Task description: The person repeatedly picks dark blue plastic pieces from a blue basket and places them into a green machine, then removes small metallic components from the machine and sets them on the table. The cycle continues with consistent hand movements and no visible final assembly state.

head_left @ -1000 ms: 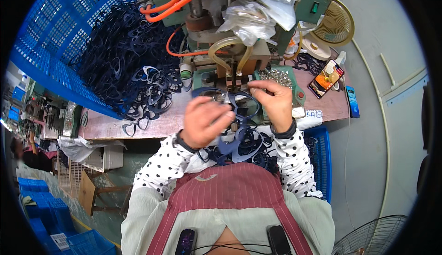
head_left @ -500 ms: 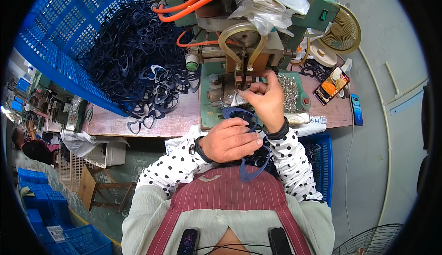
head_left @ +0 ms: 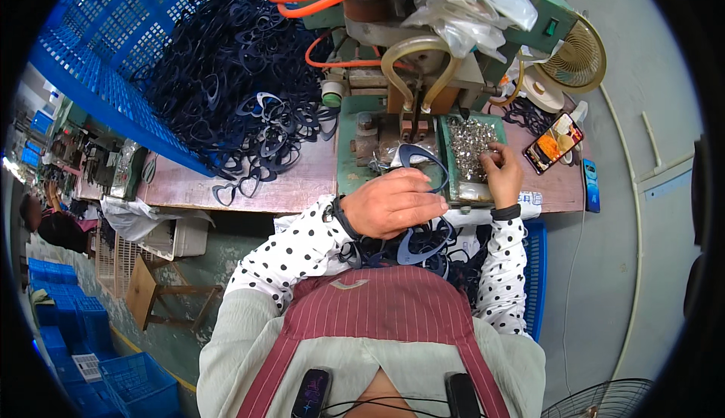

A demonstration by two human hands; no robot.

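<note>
My left hand (head_left: 393, 205) is closed around a dark blue eyeglass frame front (head_left: 441, 169). One loop of the frame sticks out beyond my fingers toward the machine, the other below them toward my lap. My right hand (head_left: 504, 180) is at the right edge of a tray of small shiny metal parts (head_left: 472, 142). Its thumb and forefinger are drawn together over the parts; any piece between them is too small to make out. Just left of the tray stands the green bench machine (head_left: 355, 165), its working head (head_left: 415, 127) above a metal block.
A large blue basket (head_left: 113, 108) spills dark blue frames (head_left: 242, 78) onto the table at left. More frames (head_left: 377, 250) lie by my lap, with another blue crate (head_left: 536, 274) beside it. A phone (head_left: 553, 143), a blue device (head_left: 590, 184) and a fan (head_left: 578, 54) are at right.
My right hand has left the machine's working head and moved right to the metal parts. My left hand, still holding the frame, has shifted slightly right and away from me.
</note>
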